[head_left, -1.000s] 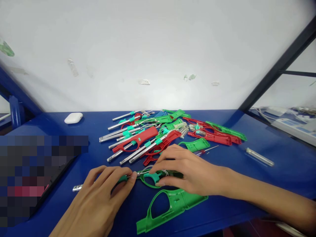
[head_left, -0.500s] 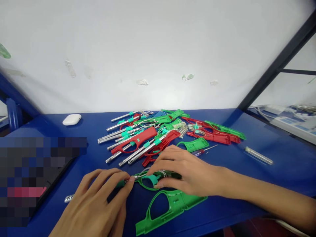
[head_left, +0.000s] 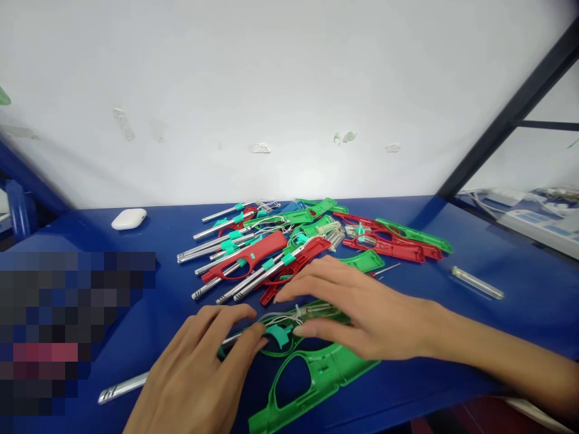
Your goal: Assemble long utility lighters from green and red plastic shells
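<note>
Left hand (head_left: 194, 367) fingers curled over the metal barrel (head_left: 122, 389) of a lighter, thumb and index tips close together at the front of the open green shell half (head_left: 335, 314); can't tell if it's actually gripping. Barrel tip sticks out past the hand at left. Right hand (head_left: 371, 313) over the shell's rear, thumb and index spread apart, thumb next to the white wires (head_left: 283, 319). Teal trigger (head_left: 279, 335) sits between the hands at the finger loop. Lighter is at the near side of the blue table (head_left: 420, 389). Second green shell half (head_left: 332, 371) lies just nearer, inside up. Behind: red-bodied lighter (head_left: 266, 247) among loose barrels and shells; clear tube (head_left: 477, 283) off right, white earbud case (head_left: 129, 219) far left.
</note>
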Action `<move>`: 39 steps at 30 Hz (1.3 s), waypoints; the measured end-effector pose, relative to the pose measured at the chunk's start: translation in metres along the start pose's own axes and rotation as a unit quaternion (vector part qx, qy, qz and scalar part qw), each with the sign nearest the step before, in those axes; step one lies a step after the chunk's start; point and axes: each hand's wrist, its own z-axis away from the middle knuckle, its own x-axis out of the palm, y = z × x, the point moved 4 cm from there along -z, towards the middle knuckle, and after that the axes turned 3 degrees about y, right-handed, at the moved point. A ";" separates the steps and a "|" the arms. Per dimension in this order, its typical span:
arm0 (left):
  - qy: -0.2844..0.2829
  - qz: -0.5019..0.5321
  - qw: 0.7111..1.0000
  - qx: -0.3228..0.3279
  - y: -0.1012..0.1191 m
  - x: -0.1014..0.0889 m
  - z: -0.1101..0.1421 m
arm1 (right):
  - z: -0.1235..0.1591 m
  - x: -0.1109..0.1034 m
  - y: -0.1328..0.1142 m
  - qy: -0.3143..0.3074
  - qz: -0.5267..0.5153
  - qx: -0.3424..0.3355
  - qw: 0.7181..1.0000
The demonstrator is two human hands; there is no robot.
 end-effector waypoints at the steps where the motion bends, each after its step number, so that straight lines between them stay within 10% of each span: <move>1: -0.002 0.002 1.000 0.005 0.001 0.000 -0.001 | 0.002 -0.003 0.002 -0.001 0.013 0.006 1.000; 23: -0.052 0.011 0.998 -0.014 0.002 0.009 -0.008 | 0.019 0.005 0.019 -0.023 0.054 0.005 0.998; 39: -0.028 -0.063 0.994 0.090 0.016 0.001 -0.025 | 0.021 0.007 0.016 -0.001 0.065 -0.034 0.997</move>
